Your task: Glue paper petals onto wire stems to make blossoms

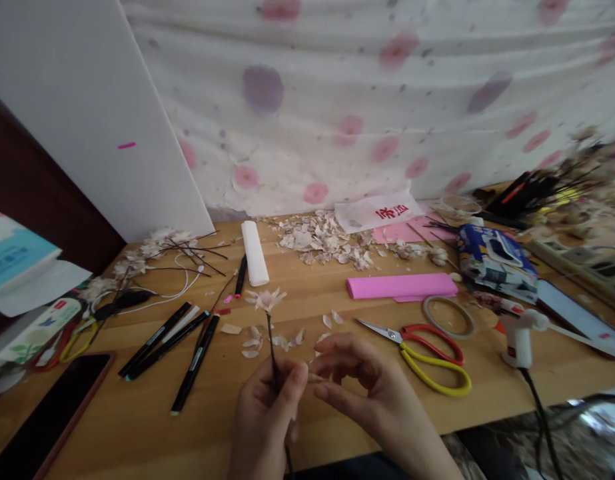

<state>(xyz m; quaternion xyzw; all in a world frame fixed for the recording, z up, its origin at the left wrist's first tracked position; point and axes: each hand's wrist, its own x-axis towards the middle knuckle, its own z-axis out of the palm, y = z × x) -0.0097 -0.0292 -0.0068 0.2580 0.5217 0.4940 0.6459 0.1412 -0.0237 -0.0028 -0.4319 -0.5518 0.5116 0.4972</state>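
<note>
My left hand [270, 407] is closed around the dark stem of a handmade flower [267, 300], which stands almost upright with pale petals at its top. A small pale strip [314, 378] reaches from my left thumb to my right hand [354, 380], whose fingertips pinch its other end; what the strip is made of is too small to tell. Loose pale petals [280, 342] lie on the table just beyond both hands. To the right of my right hand rest scissors [410, 347] with one red and one yellow handle.
Markers [196, 363] and a phone [57, 413] lie at left, finished flowers [157, 243] behind them. A petal heap [320, 240], white paper roll [256, 253] and pink paper roll [402, 287] lie farther back. A tape roll [448, 316] and corded glue gun [518, 337] are at right.
</note>
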